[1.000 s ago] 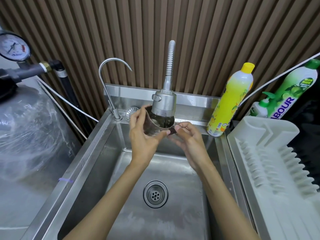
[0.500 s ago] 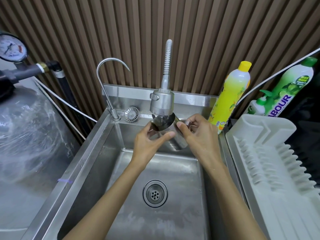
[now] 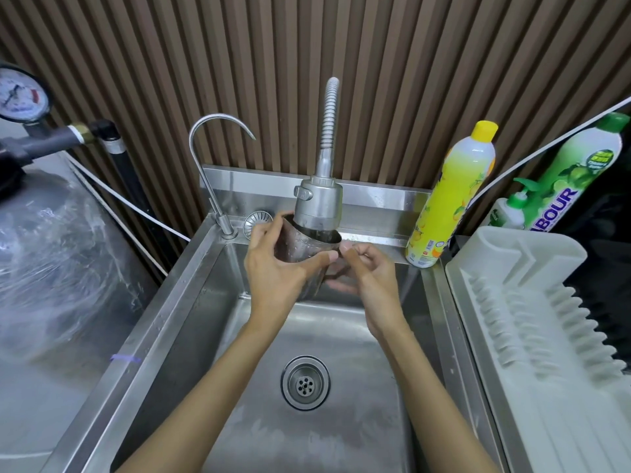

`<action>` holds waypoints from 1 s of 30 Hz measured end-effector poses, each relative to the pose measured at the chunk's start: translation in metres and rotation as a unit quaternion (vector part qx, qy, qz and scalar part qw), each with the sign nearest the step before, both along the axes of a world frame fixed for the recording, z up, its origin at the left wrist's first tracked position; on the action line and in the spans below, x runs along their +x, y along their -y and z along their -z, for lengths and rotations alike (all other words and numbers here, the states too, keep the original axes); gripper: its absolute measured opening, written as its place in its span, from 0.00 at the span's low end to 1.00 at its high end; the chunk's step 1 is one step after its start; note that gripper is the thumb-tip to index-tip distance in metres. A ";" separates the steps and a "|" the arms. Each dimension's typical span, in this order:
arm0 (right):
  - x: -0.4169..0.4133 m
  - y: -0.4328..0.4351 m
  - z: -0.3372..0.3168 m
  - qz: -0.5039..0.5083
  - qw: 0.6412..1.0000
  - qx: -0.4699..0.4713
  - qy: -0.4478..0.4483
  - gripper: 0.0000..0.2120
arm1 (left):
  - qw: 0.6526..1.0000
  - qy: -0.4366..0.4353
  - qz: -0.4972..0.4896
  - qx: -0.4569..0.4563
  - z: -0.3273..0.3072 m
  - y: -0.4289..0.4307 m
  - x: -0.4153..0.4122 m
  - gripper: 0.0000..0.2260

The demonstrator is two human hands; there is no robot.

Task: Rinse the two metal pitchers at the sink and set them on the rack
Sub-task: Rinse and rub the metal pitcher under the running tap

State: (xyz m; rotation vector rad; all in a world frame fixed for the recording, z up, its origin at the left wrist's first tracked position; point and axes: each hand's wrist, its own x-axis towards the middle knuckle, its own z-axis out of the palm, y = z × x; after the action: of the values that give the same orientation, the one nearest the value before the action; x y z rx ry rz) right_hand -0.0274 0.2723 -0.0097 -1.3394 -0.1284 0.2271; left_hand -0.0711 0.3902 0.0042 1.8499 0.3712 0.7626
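One metal pitcher (image 3: 300, 245) is held tilted right under the spray head of the flexible faucet (image 3: 318, 204), above the steel sink (image 3: 191, 302). My left hand (image 3: 276, 268) wraps its left side and front. My right hand (image 3: 367, 271) grips the pitcher from the right, at its handle side, fingers curled. The pitcher's lower part is hidden behind my hands. A second pitcher is not in view. The white dish rack (image 3: 532, 319) stands to the right of the sink, with nothing on it.
A thin gooseneck tap (image 3: 211, 165) and a loose strainer (image 3: 257, 221) sit at the sink's back left. A yellow soap bottle (image 3: 450, 196) and green bottles (image 3: 577, 169) stand at the back right. A plastic-wrapped tank (image 3: 51, 254) with a gauge is on the left. The drain (image 3: 305, 383) lies below my arms.
The pitcher has been turned and tilted under the spray head, moving slightly left again. My right hand has dropped from its rim to its right side.
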 end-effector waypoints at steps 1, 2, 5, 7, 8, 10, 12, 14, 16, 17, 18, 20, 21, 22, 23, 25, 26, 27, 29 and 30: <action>-0.002 0.001 -0.002 0.008 1.000 -0.015 0.000 0.09 | 1.000 -0.015 -0.003 0.001 0.000 0.000 -0.002 0.27; -0.004 0.002 -0.005 0.016 0.999 -0.033 0.000 0.10 | 0.999 -0.033 -0.002 -0.003 0.001 -0.001 -0.003 0.25; -0.006 0.010 -0.018 0.052 0.989 -0.133 0.030 0.12 | 0.995 -0.088 0.023 -0.032 0.006 -0.002 -0.005 0.20; -0.005 0.016 -0.028 0.083 0.962 -0.241 0.097 0.13 | 0.989 -0.107 0.061 -0.077 0.009 -0.002 -0.005 0.15; -0.005 0.018 -0.032 0.098 0.939 -0.298 0.138 0.13 | 0.984 -0.110 0.089 -0.112 0.011 -0.001 -0.006 0.14; -0.006 0.021 -0.036 0.108 0.908 -0.355 0.193 0.12 | 0.968 -0.106 0.144 -0.174 0.016 0.001 -0.004 0.19; -0.005 0.023 -0.034 0.096 0.912 -0.337 0.215 0.13 | 0.957 -0.089 0.178 -0.209 0.021 0.004 0.002 0.23; -0.001 0.025 -0.031 0.078 0.928 -0.292 0.217 0.14 | 0.957 -0.065 0.179 -0.218 0.022 0.007 0.008 0.26; 0.006 0.027 -0.027 0.054 0.948 -0.238 0.204 0.13 | 0.963 -0.034 0.162 -0.213 0.023 0.007 0.015 0.30; 0.010 0.027 -0.024 0.035 0.961 -0.200 0.189 0.12 | 0.967 -0.019 0.151 -0.206 0.022 0.006 0.017 0.33; 0.012 0.026 -0.020 0.011 0.974 -0.153 0.169 0.11 | 0.972 -0.005 0.140 -0.191 0.021 0.005 0.018 0.35; 0.015 0.022 -0.008 -0.037 0.991 -0.048 0.122 0.10 | 0.984 0.016 0.114 -0.137 0.019 0.001 0.018 0.39; 0.014 0.017 -0.003 -0.054 0.994 0.004 0.093 0.10 | 0.989 0.025 0.102 -0.099 0.017 -0.001 0.016 0.38; 0.013 0.012 0.002 -0.068 0.994 0.058 0.060 0.10 | 0.993 0.030 0.093 -0.059 0.012 -0.002 0.012 0.36; 0.012 0.006 0.006 -0.080 0.990 0.110 0.026 0.09 | 0.996 0.033 0.082 -0.024 0.007 -0.003 0.008 0.35; 0.009 -0.003 0.011 -0.090 0.984 0.150 -0.020 0.08 | 0.997 0.037 0.058 0.034 0.001 -0.008 0.002 0.34; 0.007 -0.006 0.013 -0.084 0.987 0.133 -0.029 0.08 | 0.997 0.034 0.049 0.057 0.000 -0.011 0.000 0.34; 0.005 -0.007 0.012 -0.077 0.990 0.109 -0.032 0.07 | 0.996 0.026 0.041 0.076 -0.001 -0.013 -0.002 0.34; 0.001 -0.006 0.008 -0.064 0.995 0.073 -0.031 0.07 | 0.995 0.010 0.024 0.097 0.001 -0.016 -0.006 0.34; 0.000 -0.005 0.004 -0.057 0.997 0.054 -0.028 0.07 | 0.995 0.002 0.014 0.101 0.002 -0.017 -0.006 0.34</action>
State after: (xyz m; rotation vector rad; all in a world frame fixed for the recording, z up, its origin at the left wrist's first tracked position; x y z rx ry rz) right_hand -0.0274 0.2771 -0.0139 -1.2193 -0.1684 0.3489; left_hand -0.0775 0.4071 0.0022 2.0388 0.2716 0.8084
